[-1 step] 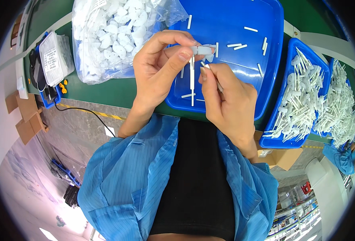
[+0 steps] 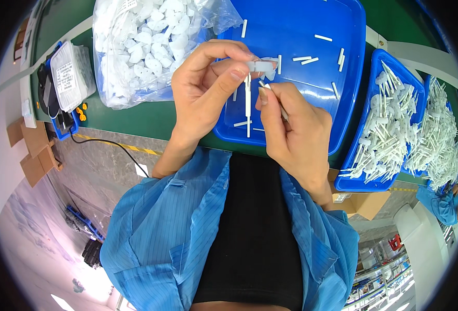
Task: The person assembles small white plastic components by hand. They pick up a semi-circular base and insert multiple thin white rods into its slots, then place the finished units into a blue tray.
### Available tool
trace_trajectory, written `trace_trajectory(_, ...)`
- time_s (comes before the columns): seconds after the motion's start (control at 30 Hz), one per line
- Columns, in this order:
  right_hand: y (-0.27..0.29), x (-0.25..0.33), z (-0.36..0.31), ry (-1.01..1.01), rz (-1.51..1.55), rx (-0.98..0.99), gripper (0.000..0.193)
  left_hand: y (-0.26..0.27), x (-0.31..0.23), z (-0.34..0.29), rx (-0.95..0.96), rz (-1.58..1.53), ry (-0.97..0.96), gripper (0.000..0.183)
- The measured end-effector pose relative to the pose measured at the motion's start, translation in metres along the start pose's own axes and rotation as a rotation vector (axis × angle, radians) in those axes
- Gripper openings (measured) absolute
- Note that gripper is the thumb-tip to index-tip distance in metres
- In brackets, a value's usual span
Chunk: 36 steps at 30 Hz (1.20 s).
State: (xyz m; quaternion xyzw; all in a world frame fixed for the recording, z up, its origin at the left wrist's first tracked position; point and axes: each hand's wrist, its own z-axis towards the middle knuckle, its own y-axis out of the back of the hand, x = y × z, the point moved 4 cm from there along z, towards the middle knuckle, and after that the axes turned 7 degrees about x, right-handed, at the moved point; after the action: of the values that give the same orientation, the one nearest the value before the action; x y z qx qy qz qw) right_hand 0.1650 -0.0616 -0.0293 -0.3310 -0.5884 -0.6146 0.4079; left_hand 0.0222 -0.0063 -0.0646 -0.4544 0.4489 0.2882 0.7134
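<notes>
Hardly anything has moved since the earlier frame: both hands hold their places, and the small translucent white plastic piece [image 2: 261,66] has at most tilted very slightly. It is above the large blue plastic tray [image 2: 301,31], its left end pinched between the thumb and forefinger of the left hand [image 2: 200,93]. The right hand [image 2: 299,122] has its grip closed on a slim, pale, dark-tipped rod [image 2: 283,111], the tip just below the piece and seemingly apart from it. A long, straight white stick [image 2: 248,101] runs down beneath the left fingertips; whether it is held or lies behind, I cannot tell.

As for progress, the work looks well advanced overall: heaped white stick-and-cap parts [image 2: 390,124] fill a smaller blue tray at right, and appear finished. The piece in hand seems unfinished. Still left, by the look of it, are the short white plastic rods [image 2: 323,38] scattered in the large tray and the many loose white rounded plastic pieces [image 2: 154,59] in the clear bag on the green bench [image 2: 130,122].
</notes>
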Motion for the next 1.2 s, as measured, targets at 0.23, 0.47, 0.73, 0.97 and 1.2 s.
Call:
trace_trajectory(0.23,0.009,0.003,0.008,0.023,-0.013,0.012,0.005,-0.004,-0.013,0.004,0.103,0.218,-0.14,0.021)
trace_trajectory(0.47,-0.002,-0.018,0.004,-0.105,0.619,0.205,0.007,0.0,-0.019,0.002,0.117,0.193,-0.104,0.026)
trace_trajectory(0.73,0.0,0.007,-0.001,0.27,-0.104,-0.138,0.015,-0.01,-0.037,0.006,0.131,0.476,-0.229,0.02)
trace_trajectory(0.97,0.003,-0.004,0.0,0.474,-0.057,-0.134,0.02,-0.018,-0.027,-0.002,0.067,0.215,-0.293,0.032)
trace_trajectory(1.2,0.008,-0.025,-0.003,0.342,-0.035,-0.021,0.017,-0.019,-0.04,0.016,0.305,0.652,-0.262,0.036)
